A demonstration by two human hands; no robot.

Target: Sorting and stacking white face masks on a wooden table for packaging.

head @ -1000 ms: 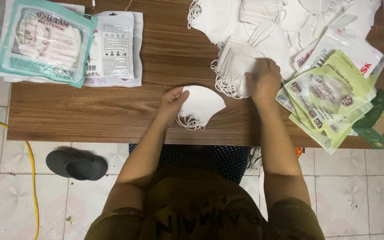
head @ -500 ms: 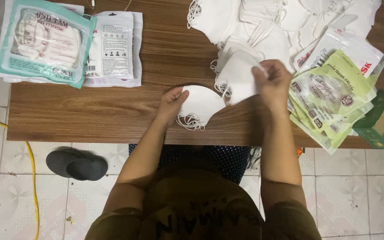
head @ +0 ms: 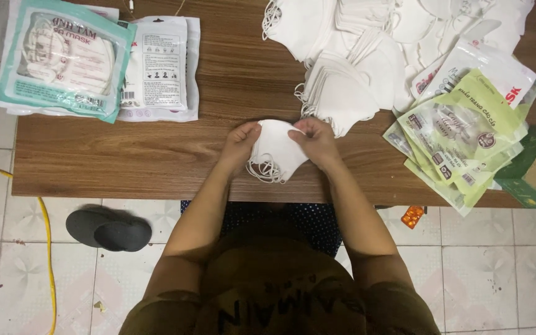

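Left hand [head: 238,144] and right hand [head: 319,141] each pinch, in a closed grip, opposite upper edges of a small stack of white masks [head: 274,152] resting on the table [head: 156,155] near its front edge, just below a larger mask pile [head: 336,93].

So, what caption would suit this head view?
Both hands, left hand and right hand, hold white masks over a wooden table.

The left hand [head: 238,144] and right hand [head: 319,141] are pinching a stack of white masks [head: 275,152] between them. It is resting on the wooden table [head: 125,155], near a mask pile [head: 342,99].
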